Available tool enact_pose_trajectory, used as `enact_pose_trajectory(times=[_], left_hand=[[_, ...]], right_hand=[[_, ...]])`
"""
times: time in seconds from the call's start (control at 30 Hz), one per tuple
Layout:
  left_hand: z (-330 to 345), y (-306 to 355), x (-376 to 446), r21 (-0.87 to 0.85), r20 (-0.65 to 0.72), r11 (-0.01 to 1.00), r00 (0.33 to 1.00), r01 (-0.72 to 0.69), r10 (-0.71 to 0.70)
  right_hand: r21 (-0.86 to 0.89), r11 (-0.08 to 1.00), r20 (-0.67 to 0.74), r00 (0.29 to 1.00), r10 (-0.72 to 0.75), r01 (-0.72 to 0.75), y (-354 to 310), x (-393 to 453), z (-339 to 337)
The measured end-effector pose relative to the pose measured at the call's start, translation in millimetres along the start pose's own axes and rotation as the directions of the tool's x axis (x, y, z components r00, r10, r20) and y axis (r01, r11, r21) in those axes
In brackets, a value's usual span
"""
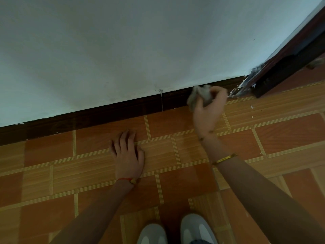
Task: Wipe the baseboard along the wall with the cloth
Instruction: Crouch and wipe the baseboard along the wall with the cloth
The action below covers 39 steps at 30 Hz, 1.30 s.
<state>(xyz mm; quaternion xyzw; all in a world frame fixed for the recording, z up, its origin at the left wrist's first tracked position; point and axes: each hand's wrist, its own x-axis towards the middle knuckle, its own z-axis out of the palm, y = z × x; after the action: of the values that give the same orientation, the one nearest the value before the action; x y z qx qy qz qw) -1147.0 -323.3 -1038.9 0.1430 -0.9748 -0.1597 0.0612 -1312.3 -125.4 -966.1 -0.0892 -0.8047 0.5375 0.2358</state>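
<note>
1. Grey, crumpled cloth (199, 96) sits bunched in the right hand (207, 111), whose fingers curl around it and grip it at about 1 o'clock in the view.
2. That cloth lies against the dark brown wooden baseboard (105, 114), close to its right end, where it overlaps the strip's upper edge.
3. This baseboard runs along the foot of the pale white wall (140, 41), rising from 9 o'clock toward 2 o'clock, with a thin vertical seam near its middle.
4. At 2 o'clock the dark door frame (288, 67) meets the wall, just beside the cloth, with flaked white paint at its base.
5. Flat on the orange and tan tiled floor (281, 129) rests the left hand (127, 152), fingers straight and slightly spread, holding nothing, near the centre.
6. A red string bracelet (127, 180) circles the left wrist; a yellow band (224, 158) circles the right forearm.
7. Two grey shoes (193, 229) show at 6 o'clock.
</note>
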Motion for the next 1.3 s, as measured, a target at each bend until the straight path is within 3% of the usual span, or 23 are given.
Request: enact_pose_trajectory(times=[0.1,0.23,0.43,0.57,0.67,0.83,1.0,1.1,1.17,1.3], left_hand=[[0,-1,0,0.013,0.0,1.0,1.0,-0.005,0.005],[0,-2,-1,-0.003,-0.002,1.0,1.0,-0.009,0.009],[0,-1,0,-0.004,-0.007,1.0,1.0,-0.012,0.012],[1,-2,-1,-0.001,-0.007,1.0,1.0,-0.011,0.011],[2,-2,-1,0.002,-0.016,1.0,1.0,-0.009,0.009],[1,-1,0,0.009,-0.018,1.0,1.0,-0.007,0.008],[2,0,-1,0.008,-0.035,1.0,0.999,-0.015,0.015],[3,-1,0,0.017,-0.032,1.0,0.999,-0.018,0.019],[3,-2,0,0.019,-0.032,1.0,0.999,-0.021,0.022],[3,-3,0,0.023,-0.026,0.999,0.999,-0.027,0.028]], right_hand=[[-0.015,0.999,0.157,0.987,-0.033,0.036,-10,-25,17],[0.009,0.998,0.157,0.986,-0.061,0.06,-9,-18,11],[0.054,0.995,-0.06,0.995,0.086,-0.082,22,34,-21],[0.02,0.995,-0.214,0.972,0.102,-0.1,41,69,-47],[-0.04,0.996,-0.134,0.988,0.076,-0.082,48,63,-45],[-0.097,0.979,0.07,0.98,0.184,-0.177,45,18,-10],[-0.147,0.982,0.231,0.961,0.152,-0.12,23,-25,20],[-0.123,0.992,0.33,0.942,0.054,-0.014,15,-45,32],[-0.092,0.996,0.332,0.943,0.025,0.006,7,-54,39],[-0.028,0.999,0.158,0.986,0.048,-0.044,-12,-49,36]])
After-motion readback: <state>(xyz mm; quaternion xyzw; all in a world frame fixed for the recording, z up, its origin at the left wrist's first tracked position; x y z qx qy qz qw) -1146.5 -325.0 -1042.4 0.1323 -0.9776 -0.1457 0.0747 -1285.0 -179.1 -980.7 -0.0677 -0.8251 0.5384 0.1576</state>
